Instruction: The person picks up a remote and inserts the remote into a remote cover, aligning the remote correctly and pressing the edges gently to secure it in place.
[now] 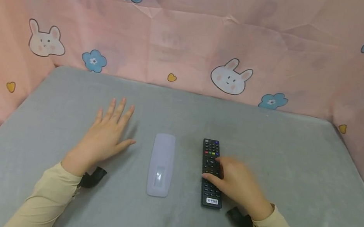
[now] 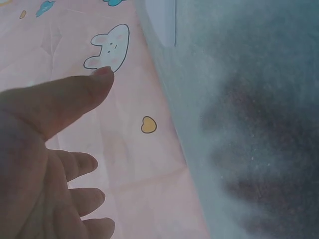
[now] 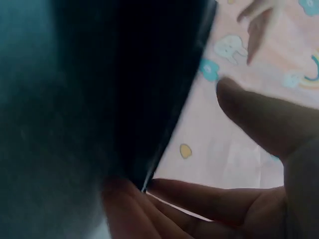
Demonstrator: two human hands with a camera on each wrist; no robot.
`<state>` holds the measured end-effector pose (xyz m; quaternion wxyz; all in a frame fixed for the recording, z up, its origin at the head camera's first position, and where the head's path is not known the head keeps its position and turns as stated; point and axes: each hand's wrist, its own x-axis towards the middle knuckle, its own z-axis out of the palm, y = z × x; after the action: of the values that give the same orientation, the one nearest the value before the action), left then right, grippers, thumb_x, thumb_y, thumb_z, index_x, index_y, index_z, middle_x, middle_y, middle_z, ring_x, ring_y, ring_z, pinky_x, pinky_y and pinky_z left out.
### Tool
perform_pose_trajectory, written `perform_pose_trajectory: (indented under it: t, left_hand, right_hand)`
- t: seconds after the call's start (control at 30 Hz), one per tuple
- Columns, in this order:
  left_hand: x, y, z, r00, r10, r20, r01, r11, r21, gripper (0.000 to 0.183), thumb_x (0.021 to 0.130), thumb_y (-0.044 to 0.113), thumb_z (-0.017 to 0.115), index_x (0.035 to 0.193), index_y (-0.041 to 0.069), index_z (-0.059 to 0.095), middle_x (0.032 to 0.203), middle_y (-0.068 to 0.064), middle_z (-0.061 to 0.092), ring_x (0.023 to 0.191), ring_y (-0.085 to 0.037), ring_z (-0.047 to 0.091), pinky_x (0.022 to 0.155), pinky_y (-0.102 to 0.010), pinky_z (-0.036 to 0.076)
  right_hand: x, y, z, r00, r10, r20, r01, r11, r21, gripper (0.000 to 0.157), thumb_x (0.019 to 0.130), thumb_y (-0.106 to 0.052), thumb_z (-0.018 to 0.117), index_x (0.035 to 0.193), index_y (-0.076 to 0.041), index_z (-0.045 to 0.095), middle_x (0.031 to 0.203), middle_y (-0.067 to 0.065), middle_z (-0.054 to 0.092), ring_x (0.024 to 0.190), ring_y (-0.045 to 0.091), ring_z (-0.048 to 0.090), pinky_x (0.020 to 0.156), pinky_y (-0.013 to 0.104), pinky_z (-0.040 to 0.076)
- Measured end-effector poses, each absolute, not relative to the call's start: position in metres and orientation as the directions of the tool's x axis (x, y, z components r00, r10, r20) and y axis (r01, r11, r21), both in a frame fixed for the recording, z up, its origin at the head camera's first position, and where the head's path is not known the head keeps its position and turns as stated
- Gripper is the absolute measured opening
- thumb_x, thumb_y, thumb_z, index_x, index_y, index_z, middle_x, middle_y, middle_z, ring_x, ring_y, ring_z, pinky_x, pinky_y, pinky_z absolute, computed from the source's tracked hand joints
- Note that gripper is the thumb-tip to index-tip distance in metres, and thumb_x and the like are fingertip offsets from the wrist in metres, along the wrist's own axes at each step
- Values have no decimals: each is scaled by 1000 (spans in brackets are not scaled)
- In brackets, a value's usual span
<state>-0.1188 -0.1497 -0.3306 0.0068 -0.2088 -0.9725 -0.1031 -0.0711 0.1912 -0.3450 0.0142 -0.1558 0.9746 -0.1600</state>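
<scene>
A black remote control [image 1: 208, 178] with coloured buttons and a white label lies at right of centre in the head view. My right hand [image 1: 239, 181] is over its right side, thumb stretched across the buttons. From the right wrist, fingertips [image 3: 122, 191] show right at the edge of the dark remote [image 3: 159, 74], while the thumb [image 3: 259, 114] stands apart from its face. Left of the remote lies a pale lilac remote-shaped cover [image 1: 163, 150] with a small window. My left hand [image 1: 105, 133] is spread beside the cover, holding nothing; its thumb [image 2: 75, 99] points toward the cover.
A grey cloth covers the tabletop [image 1: 165, 225]. Behind and at both sides hangs a pink curtain [image 1: 178, 42] printed with rabbits, flowers and hearts. Dark wrist mounts [image 1: 94, 177] sit at both cuffs.
</scene>
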Motion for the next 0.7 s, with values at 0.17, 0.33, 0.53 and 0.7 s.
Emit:
perform_pose_trajectory:
  t: [0.17,0.33,0.53,0.7]
  left_hand:
    - [-119,-148,-335,-909,414,45,415,888,201,84,90,36,65,149,-3,19,155,-28,5,140,-47,2,107,-68,9]
    - [-126,-146,-331,-908,418,40,417,887,196,82,91,34,65,148,-5,22,154,-30,8,139,-49,5,106,-68,12]
    - [-129,-148,-325,-912,409,13,403,893,201,82,92,34,63,148,-5,19,154,-29,5,140,-47,5,106,-67,12]
    - [-124,-150,-328,-911,413,-11,401,892,208,82,93,35,62,149,-5,18,154,-29,5,140,-47,5,107,-66,10]
  right_hand:
    - [-64,185,-353,-954,-300,23,-295,913,-282,73,75,-46,78,112,13,58,100,23,64,81,30,62,68,44,54]
    - [-69,183,-352,-962,-274,-2,-261,915,-307,71,76,-40,79,113,14,53,91,20,62,66,22,57,55,38,50]
    - [-79,186,-344,-957,-262,-122,-200,906,-374,68,81,-35,75,121,14,50,92,19,64,71,22,58,61,38,51]
    - [-79,193,-341,-941,-270,-203,-154,878,-452,65,82,-31,73,125,12,50,69,4,56,57,14,49,50,29,41]
